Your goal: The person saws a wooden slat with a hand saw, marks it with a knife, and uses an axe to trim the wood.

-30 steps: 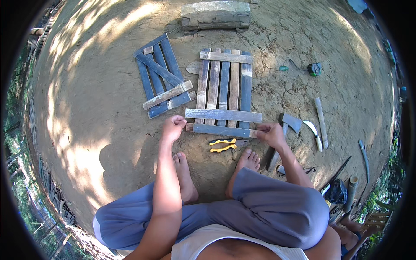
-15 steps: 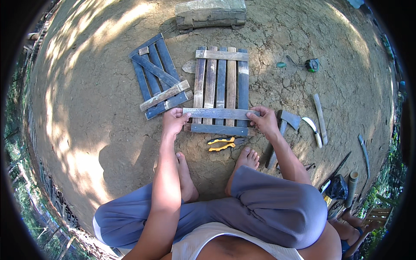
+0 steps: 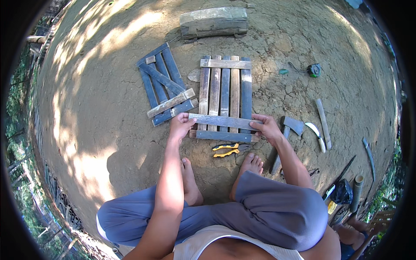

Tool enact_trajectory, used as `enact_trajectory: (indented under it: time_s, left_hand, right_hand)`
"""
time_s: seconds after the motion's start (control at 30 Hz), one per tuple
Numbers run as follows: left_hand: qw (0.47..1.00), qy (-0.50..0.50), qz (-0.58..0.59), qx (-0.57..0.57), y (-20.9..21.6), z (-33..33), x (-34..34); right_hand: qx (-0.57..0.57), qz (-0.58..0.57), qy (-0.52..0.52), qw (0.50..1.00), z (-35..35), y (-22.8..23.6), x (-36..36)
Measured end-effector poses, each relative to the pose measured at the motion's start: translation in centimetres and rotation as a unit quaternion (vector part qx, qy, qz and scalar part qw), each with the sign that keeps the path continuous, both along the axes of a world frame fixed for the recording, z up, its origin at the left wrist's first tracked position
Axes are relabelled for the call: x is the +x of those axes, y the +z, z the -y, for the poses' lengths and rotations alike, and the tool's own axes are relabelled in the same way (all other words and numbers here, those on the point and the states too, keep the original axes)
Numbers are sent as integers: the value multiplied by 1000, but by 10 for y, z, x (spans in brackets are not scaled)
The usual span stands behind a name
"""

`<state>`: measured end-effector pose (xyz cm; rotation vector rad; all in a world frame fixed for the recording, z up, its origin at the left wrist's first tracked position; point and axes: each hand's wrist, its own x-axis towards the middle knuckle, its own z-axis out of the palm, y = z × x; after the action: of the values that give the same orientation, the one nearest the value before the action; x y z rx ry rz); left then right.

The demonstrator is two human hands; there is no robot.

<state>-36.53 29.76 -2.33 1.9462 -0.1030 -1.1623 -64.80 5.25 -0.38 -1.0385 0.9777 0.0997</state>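
A weathered grey wooden slat (image 3: 223, 121) lies crosswise between my hands, over the lower part of a slatted wooden panel (image 3: 225, 95). My left hand (image 3: 181, 127) grips the slat's left end, thumb on top. At its right end, my right hand (image 3: 268, 129) pinches it the same way. The panel has several upright slats, a crosspiece near its far end and a dark one at its near end. Whether the held slat touches the panel, I cannot tell. Yellow-and-black pliers (image 3: 227, 150) lie on the ground just below the panel.
A second slatted frame (image 3: 161, 78) with loose wood pieces lies left of the panel. To the right are an axe (image 3: 292, 126), a curved knife (image 3: 320, 138), a stick (image 3: 323, 123) and a tape measure (image 3: 313, 70). A squared log (image 3: 214, 24) rests beyond. Another person's legs (image 3: 352, 234) show lower right.
The whole scene sits slightly lower and further right in the picture, as the view has shifted. Both hands keep hold of the slat, which looks about the same over the panel.
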Motion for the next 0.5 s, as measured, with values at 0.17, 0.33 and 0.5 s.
enact_trajectory:
  time_s: [0.17, 0.33, 0.5]
  left_hand:
    - [1000, 20, -21, 6, 3, -12, 4]
    - [995, 50, -78, -21, 14, -4, 5]
    - [999, 11, -35, 9, 11, 5, 0]
  right_hand:
    - [-10, 15, -2, 1000, 2, -24, 2]
    - [-31, 6, -16, 999, -2, -29, -18]
    - [-419, -48, 54, 905, -7, 12, -18]
